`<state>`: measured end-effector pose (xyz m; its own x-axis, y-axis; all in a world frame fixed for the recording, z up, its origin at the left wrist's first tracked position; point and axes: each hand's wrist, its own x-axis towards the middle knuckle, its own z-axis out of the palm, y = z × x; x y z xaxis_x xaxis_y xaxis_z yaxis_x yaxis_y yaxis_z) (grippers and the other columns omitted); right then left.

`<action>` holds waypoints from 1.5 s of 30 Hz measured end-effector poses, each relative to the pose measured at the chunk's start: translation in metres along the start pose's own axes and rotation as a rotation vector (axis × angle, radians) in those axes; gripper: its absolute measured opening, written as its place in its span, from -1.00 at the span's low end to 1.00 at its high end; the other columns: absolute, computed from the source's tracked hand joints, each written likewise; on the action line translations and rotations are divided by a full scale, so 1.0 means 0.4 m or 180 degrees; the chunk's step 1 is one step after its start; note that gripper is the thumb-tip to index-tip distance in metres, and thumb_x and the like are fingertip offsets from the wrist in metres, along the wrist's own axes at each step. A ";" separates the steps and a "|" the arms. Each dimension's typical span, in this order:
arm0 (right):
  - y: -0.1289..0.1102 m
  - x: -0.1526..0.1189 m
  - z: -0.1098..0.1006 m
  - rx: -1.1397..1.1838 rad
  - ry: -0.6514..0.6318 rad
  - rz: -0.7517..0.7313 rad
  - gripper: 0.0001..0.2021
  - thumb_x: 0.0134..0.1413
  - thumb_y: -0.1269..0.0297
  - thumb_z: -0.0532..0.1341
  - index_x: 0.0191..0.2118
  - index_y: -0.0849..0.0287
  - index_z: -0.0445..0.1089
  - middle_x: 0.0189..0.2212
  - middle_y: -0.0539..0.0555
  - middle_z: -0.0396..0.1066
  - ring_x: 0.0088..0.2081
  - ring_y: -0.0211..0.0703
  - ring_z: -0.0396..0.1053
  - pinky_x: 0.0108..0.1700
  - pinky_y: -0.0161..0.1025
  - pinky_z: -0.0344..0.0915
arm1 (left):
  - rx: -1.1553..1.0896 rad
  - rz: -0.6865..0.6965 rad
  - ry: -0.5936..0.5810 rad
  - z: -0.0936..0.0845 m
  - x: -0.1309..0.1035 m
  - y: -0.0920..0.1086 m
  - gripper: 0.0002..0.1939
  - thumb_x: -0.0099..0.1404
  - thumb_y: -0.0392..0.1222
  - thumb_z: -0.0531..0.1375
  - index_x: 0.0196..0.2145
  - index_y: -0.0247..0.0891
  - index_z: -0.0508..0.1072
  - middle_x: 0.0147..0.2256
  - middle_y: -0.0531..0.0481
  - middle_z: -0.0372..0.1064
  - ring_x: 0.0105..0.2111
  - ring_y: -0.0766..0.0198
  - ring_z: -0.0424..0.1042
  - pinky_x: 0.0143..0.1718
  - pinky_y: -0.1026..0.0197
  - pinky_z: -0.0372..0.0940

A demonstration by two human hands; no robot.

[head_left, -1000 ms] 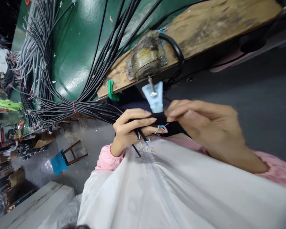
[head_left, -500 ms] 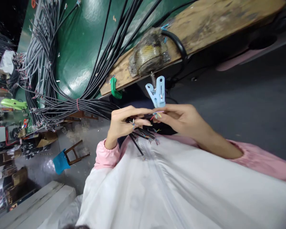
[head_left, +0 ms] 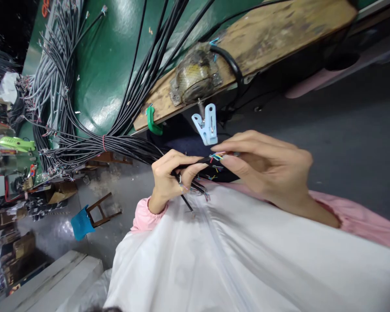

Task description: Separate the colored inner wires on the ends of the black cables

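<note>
My left hand [head_left: 172, 173] is closed around a black cable near its stripped end, with other black cables passing beneath it. Thin coloured wires [head_left: 217, 156] fan out from that cable end. Close beside them is my right hand [head_left: 266, 162], its thumb and index fingertips a little apart at the wire tips; nothing is plainly held between them. More cable ends [head_left: 204, 190] with bare coloured wires hang over the white apron below. Just above the fingers, a light blue clip [head_left: 208, 125] sits on the shaft of a small motor [head_left: 195, 76].
A long cable bundle [head_left: 117, 145], tied with a red band, runs off the green table [head_left: 97, 65]. The motor is mounted on a wooden board [head_left: 273, 32] with a green clamp [head_left: 153, 121]. Grey cables [head_left: 48, 82] lie at the left. A blue chair [head_left: 82, 222] stands below.
My right hand has moved right and its fingers have parted from the clip and wires. The coloured wires now show more openly. The view has shifted slightly.
</note>
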<state>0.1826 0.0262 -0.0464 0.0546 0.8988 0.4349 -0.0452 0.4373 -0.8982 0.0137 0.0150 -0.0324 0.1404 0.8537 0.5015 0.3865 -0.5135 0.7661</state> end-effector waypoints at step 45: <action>0.000 -0.003 0.011 0.0507 -0.0166 0.0883 -0.84 0.18 0.17 0.38 -0.41 0.03 0.54 -0.45 0.01 0.57 -0.41 -0.18 0.51 -0.41 -0.20 0.42 | 0.0334 -0.0361 -0.0085 0.016 0.001 0.035 -0.56 0.42 0.10 0.25 -0.48 -0.29 0.51 -0.59 0.11 0.32 -0.63 0.47 0.23 -0.58 0.32 0.09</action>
<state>0.1780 0.0251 -0.0469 -0.0327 0.9829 0.1813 -0.2070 0.1708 -0.9633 0.0250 0.0087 -0.0242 0.1141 0.9085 0.4020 0.4943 -0.4029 0.7703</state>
